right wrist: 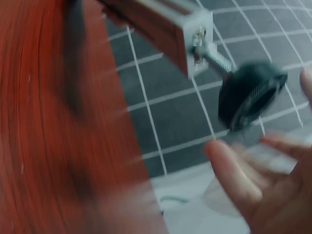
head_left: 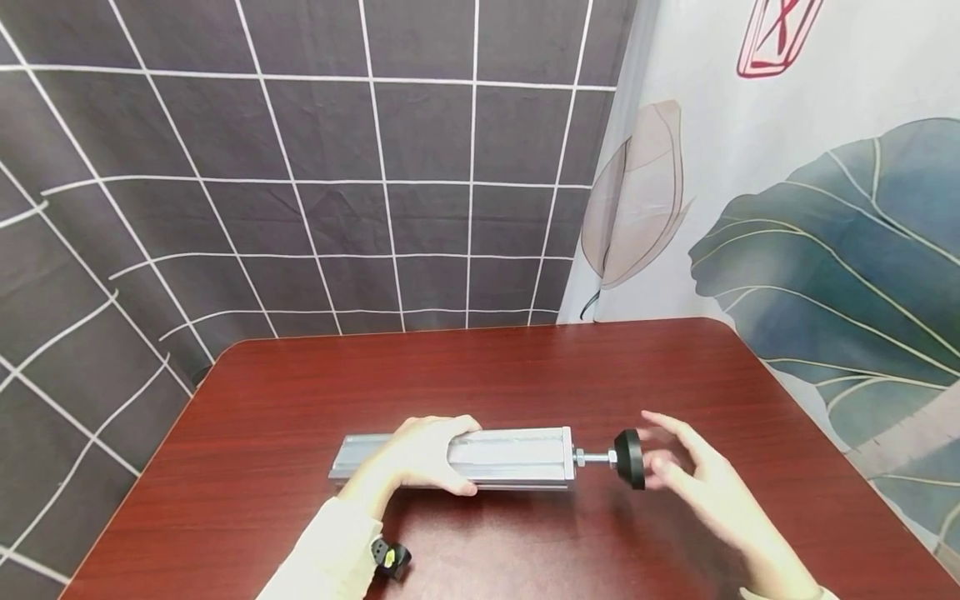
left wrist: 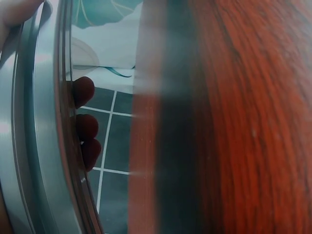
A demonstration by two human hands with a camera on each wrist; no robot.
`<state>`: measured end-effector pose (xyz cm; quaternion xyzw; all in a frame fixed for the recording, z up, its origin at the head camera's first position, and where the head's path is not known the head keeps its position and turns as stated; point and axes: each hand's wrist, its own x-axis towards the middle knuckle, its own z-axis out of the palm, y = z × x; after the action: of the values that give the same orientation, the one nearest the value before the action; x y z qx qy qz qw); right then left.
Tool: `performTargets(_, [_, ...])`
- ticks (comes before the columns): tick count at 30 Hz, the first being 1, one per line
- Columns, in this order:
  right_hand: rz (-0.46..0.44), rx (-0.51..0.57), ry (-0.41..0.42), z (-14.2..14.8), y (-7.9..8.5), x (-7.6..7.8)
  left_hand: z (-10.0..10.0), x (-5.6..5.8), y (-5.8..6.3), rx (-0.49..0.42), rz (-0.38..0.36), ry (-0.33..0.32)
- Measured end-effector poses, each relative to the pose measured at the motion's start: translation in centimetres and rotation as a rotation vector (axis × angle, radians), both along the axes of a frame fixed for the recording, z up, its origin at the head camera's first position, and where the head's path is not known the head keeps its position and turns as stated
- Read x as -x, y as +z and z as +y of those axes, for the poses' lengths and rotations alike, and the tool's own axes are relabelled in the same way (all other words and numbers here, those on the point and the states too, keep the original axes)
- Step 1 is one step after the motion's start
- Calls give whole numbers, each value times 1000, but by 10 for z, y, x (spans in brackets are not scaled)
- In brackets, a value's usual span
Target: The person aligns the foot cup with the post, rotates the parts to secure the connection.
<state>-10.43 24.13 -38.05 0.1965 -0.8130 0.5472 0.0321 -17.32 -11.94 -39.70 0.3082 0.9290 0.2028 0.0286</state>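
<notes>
My left hand (head_left: 429, 450) grips a silver aluminium profile (head_left: 517, 457) across its middle, thumb on the near side and fingers round the far side. Held level, the profile appears raised a little above the table; fingertips (left wrist: 84, 91) show past its edge in the left wrist view. From its right end cap a threaded rod (head_left: 596, 457) with nuts sticks out, ending in a black round levelling foot (head_left: 630, 459). Just right of that foot is my right hand (head_left: 701, 483), its fingers spread and loosely bent. In the right wrist view the thumb and fingers stand apart from the foot (right wrist: 248, 95).
A red-brown wooden table (head_left: 300, 392) with rounded far corners lies under the hands. Behind it hangs a dark grid-patterned curtain (head_left: 322, 142), and a white leaf-print curtain (head_left: 825, 250) is at the right. A black wrist device (head_left: 392, 557) is on the left wrist.
</notes>
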Motion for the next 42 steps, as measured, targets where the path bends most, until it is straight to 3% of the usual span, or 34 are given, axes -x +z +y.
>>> performTargets(5, [164, 89, 303, 10, -11, 4, -1, -1, 2, -13, 3, -4])
performTargets(8, [217, 126, 398, 10, -16, 6, -1, -2, 4, -22, -14, -2])
performTargets(11, [234, 113, 378, 8, -16, 6, -1, -3, 5, -23, -34, 0])
performTargets(15, [252, 36, 277, 7, -14, 4, 0, -3, 5, -18, -44, 0])
performTargets(20, [211, -26, 114, 4, -11, 1, 1, -3, 6, -20, -45, -2])
performTargets(25, [127, 14, 38, 0, -9, 1, 3, -2, 5, -19, -31, -2])
performTargets(33, [48, 81, 27, -3, -8, 2, 3, -2, 7, -14, -32, 2])
performTargets(37, [47, 55, 38, -1, -7, 2, 3, -2, 6, -7, -36, 4])
performTargets(42, [97, 22, 167, 11, -10, 2, 1, -3, 4, -13, -37, 0])
